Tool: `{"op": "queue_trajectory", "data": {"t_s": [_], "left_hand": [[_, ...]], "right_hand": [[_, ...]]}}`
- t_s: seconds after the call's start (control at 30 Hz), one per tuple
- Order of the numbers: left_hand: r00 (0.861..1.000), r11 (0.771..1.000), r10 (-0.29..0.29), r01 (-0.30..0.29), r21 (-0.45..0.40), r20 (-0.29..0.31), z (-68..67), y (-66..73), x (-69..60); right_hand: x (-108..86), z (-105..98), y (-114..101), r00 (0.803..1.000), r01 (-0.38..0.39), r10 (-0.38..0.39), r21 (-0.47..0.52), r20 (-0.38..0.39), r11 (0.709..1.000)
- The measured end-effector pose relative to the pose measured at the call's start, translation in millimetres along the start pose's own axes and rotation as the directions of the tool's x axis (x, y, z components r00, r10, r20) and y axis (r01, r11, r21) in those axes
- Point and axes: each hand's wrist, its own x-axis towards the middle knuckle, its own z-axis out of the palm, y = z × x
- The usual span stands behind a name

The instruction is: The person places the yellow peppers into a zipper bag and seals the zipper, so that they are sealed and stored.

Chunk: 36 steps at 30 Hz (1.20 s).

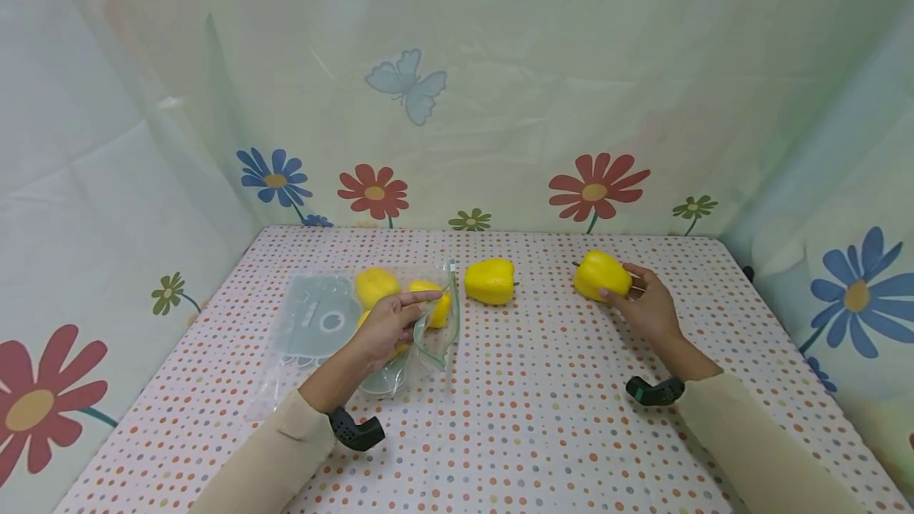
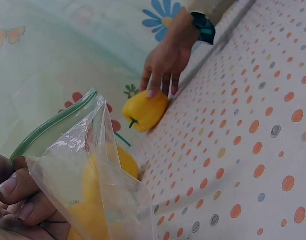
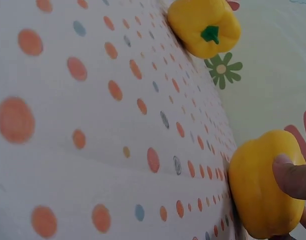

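Observation:
My left hand (image 1: 389,326) pinches the green-edged mouth of a clear zip bag (image 2: 53,127), its fingers curled at the opening. Inside the bag lie several yellow bell peppers (image 1: 376,287), partly hidden by that hand. On the right, my right hand (image 1: 650,306) grips a yellow pepper (image 1: 601,275) from its right side, thumb in front and fingers behind; the right wrist view shows the thumb on this pepper (image 3: 265,185). Between the bag and that pepper, another yellow pepper (image 1: 489,281) lies on its side, stem to the right, touched by neither hand.
The bag lies on a dotted tablecloth (image 1: 528,419), with a pale blue-grey printed part (image 1: 317,316) at its left. Behind the table hangs a flowered curtain (image 1: 500,101), which also runs down both sides.

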Motion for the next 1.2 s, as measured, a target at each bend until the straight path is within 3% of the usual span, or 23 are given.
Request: {"op": "queue_trajectory", "data": {"t_s": [0.7, 1.2], "left_hand": [[1.000, 1.000, -0.012, 0.012, -0.028, 0.001, 0.5, -0.4, -1.9], [1.000, 0.999, -0.019, 0.019, -0.033, 0.001, 0.0, 0.3, -0.9]], "right_hand": [[4.8, 6.1, 3.1, 0.999, -0.029, 0.031, -0.109, 0.014, 0.994], [-2.8, 5.7, -3.2, 0.999, -0.043, 0.042, -0.041, -0.020, 0.998]]}}
